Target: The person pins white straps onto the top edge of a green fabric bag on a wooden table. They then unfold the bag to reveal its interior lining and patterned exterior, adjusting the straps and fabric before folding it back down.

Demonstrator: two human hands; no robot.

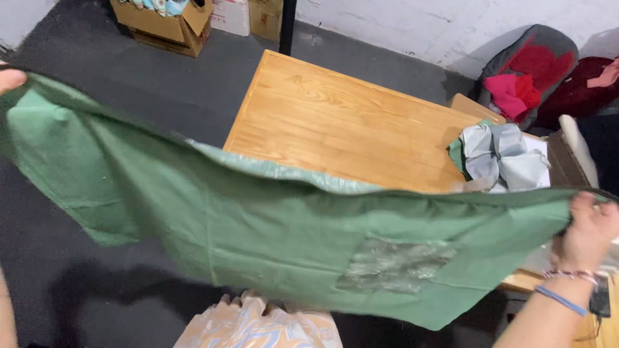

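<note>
left hand [9, 78]: raised far out, fingers closed | right hand [590, 232]: fingers curled shut, wrist banded

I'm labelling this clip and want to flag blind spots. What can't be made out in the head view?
- Left hand: mostly cut off by the left frame edge; its grip cannot be told.
- Right hand: fingertips hidden behind the green cloth.
- Wooden table: near edge hidden behind the cloth.
- Grey bundle: crumpled; its kind cannot be told.
- Patterned bag: cut off by the bottom edge.

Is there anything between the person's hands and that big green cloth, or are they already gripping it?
Nothing visible stands between. The left hand and the right hand each pinch an end of the green cloth, stretched in the air before the wooden table.
</note>
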